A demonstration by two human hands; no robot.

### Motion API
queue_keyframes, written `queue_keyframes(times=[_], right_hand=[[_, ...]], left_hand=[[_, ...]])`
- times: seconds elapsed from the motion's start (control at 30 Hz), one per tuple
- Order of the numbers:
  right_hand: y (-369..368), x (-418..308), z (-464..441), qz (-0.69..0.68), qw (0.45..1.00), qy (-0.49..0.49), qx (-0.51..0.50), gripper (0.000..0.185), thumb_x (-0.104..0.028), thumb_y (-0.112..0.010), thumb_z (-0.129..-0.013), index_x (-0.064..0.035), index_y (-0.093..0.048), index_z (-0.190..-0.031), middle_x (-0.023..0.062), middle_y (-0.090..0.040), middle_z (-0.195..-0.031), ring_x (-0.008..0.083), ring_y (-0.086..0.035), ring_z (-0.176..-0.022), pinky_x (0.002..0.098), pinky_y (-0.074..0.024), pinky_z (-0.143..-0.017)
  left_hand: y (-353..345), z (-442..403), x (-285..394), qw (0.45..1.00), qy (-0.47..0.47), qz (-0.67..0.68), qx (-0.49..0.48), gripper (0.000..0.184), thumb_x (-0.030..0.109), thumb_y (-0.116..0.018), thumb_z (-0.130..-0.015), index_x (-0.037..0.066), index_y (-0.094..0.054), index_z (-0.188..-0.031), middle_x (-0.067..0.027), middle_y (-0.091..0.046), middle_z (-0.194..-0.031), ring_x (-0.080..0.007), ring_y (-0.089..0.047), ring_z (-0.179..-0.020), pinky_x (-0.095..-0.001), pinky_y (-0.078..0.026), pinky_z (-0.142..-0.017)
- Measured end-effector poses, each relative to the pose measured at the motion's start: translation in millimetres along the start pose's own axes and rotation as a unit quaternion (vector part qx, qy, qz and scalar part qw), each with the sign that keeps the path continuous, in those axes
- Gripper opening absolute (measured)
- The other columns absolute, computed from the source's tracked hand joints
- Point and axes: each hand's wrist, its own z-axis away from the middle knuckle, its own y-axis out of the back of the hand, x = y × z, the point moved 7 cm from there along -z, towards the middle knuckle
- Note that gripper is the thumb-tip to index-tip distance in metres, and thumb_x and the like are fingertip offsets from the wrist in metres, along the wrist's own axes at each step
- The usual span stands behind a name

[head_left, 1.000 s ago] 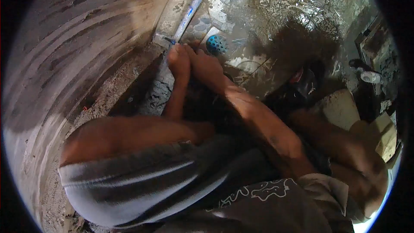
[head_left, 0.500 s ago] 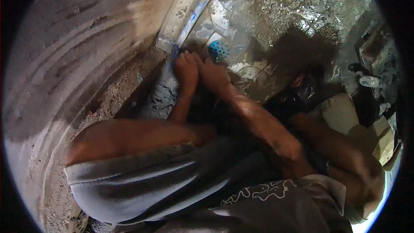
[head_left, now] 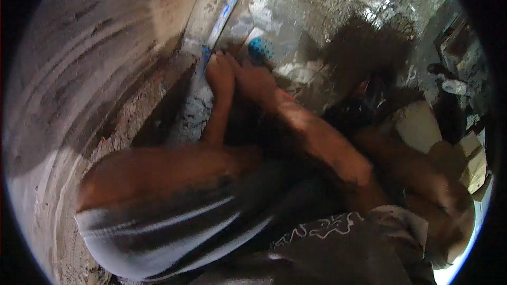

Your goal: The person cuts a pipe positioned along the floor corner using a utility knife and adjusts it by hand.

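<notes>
My left hand [head_left: 220, 73] is closed at the near end of a long narrow strip with blue marks [head_left: 226, 11], which runs along the foot of the wall. Against it, my right hand [head_left: 256, 85] is closed too, with its fingertips touching the left hand's. What lies between the fingers is hidden. Just beyond the right hand rests a blue rounded object with dark dots [head_left: 260, 48], on or beside a pale tile-like piece. Below my left hand, a band of grey wet mortar-like material [head_left: 194, 119] follows the wall's base.
A curved, streaked wall [head_left: 90, 58] rises on the left. Wet, muddy floor [head_left: 348, 0] spreads ahead. Toward the right are a pale bottle-like object [head_left: 455, 87], a pale slab [head_left: 418, 125] and broken pale pieces [head_left: 474, 163]. My bent knees flank my arms.
The whole view has shifted slightly, so the strip, blue object and hands appear a little higher and further left. Both hands stay closed together at the strip's end.
</notes>
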Motion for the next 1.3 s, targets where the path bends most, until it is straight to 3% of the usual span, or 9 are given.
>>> queue_keyframes(times=[0.2, 0.43, 0.5, 0.63, 0.7, 0.8, 0.93, 1.13, 1.3], right_hand=[[-1.4, -1.9, -1.9, 0.005, 0.999, 0.015, -0.041, 0.059, -0.016, -0.045, -0.090, -0.0216, -0.028, -0.146, 0.0193, -0.062, -0.089, 0.0355, -0.066, -0.062, 0.0455, -0.0535, -0.050], [-6.5, -3.8, 2.0, -0.020, 0.994, -0.028, -0.108, 0.059, -0.017, -0.044, -0.092, -0.0203, -0.024, -0.148, 0.0209, -0.062, -0.090, 0.0381, -0.067, -0.068, 0.0488, -0.0544, -0.057], [-2.5, 0.1, -2.5, -0.024, 0.992, -0.038, -0.118, 0.059, -0.018, -0.043, -0.093, -0.0210, -0.023, -0.148, 0.0221, -0.062, -0.092, 0.0404, -0.067, -0.071, 0.0500, -0.0546, -0.059], [2.3, -7.3, -2.5, 0.015, 0.994, -0.022, -0.103, 0.055, -0.015, -0.045, -0.090, -0.0185, -0.030, -0.143, 0.0178, -0.062, -0.086, 0.0356, -0.067, -0.070, 0.0456, -0.0554, -0.057], [-0.9, -3.3, -8.2, 0.033, 0.993, -0.026, -0.107, 0.053, -0.015, -0.046, -0.090, -0.0171, -0.033, -0.141, 0.0161, -0.062, -0.084, 0.0338, -0.067, -0.066, 0.0455, -0.0548, -0.054], [1.6, -6.8, -19.6, -0.053, 0.997, 0.043, -0.024, 0.052, -0.016, -0.045, -0.091, -0.0146, -0.034, -0.142, 0.0195, -0.064, -0.087, 0.0339, -0.067, -0.063, 0.0449, -0.0544, -0.051], [4.7, -1.8, -5.9, 0.011, 0.998, 0.012, -0.064, 0.051, -0.017, -0.045, -0.092, -0.0135, -0.033, -0.142, 0.0207, -0.063, -0.088, 0.0349, -0.067, -0.064, 0.0443, -0.0545, -0.050], [-8.0, -5.7, -1.6, 0.013, 0.998, 0.005, -0.059, 0.052, -0.018, -0.046, -0.091, -0.0141, -0.034, -0.142, 0.0206, -0.063, -0.089, 0.0325, -0.067, -0.062, 0.0413, -0.0542, -0.047], [-1.8, -7.9, -2.7, 0.007, 0.998, -0.015, -0.057, 0.055, -0.018, -0.047, -0.090, -0.0151, -0.033, -0.143, 0.0211, -0.063, -0.092, 0.0344, -0.068, -0.068, 0.0440, -0.0552, -0.053]], left_hand=[[10.8, 0.7, 7.0, 0.996, 0.005, 0.076, -0.040, 0.043, 0.030, -0.041, -0.096, -0.005, -0.061, -0.083, -0.0288, -0.062, -0.081, -0.0466, -0.059, -0.079, -0.0492, -0.046, -0.068], [5.5, 1.2, -0.2, 1.000, -0.025, 0.012, -0.008, 0.043, 0.029, -0.039, -0.096, -0.006, -0.061, -0.086, -0.0306, -0.061, -0.083, -0.0480, -0.059, -0.079, -0.0497, -0.045, -0.069], [-1.0, -5.6, -0.2, 0.996, -0.085, -0.012, 0.008, 0.043, 0.029, -0.039, -0.096, -0.007, -0.061, -0.086, -0.0309, -0.061, -0.082, -0.0489, -0.058, -0.078, -0.0505, -0.045, -0.069], [6.0, 0.1, 0.7, 1.000, -0.012, 0.019, -0.015, 0.043, 0.028, -0.039, -0.096, -0.007, -0.061, -0.086, -0.0299, -0.061, -0.082, -0.0490, -0.057, -0.080, -0.0515, -0.044, -0.070], [3.2, -12.7, 8.4, 0.999, -0.031, 0.021, -0.008, 0.042, 0.028, -0.040, -0.096, -0.007, -0.061, -0.087, -0.0294, -0.061, -0.083, -0.0486, -0.057, -0.082, -0.0514, -0.044, -0.070], [5.0, 1.1, -8.2, 0.999, -0.038, 0.005, -0.021, 0.042, 0.028, -0.041, -0.096, -0.007, -0.061, -0.088, -0.0289, -0.061, -0.085, -0.0476, -0.057, -0.084, -0.0510, -0.044, -0.072], [5.8, 4.3, 4.0, 0.998, -0.049, 0.046, 0.004, 0.042, 0.029, -0.041, -0.096, -0.007, -0.061, -0.087, -0.0288, -0.061, -0.085, -0.0462, -0.058, -0.084, -0.0502, -0.044, -0.071], [5.4, 5.3, -0.2, 0.994, 0.017, 0.112, -0.001, 0.041, 0.027, -0.040, -0.096, -0.007, -0.061, -0.086, -0.0293, -0.061, -0.083, -0.0475, -0.057, -0.079, -0.0495, -0.044, -0.070], [11.8, 1.6, 8.1, 0.999, -0.021, 0.043, 0.011, 0.040, 0.027, -0.041, -0.095, -0.006, -0.061, -0.084, -0.0295, -0.060, -0.081, -0.0482, -0.057, -0.078, -0.0503, -0.044, -0.069]])
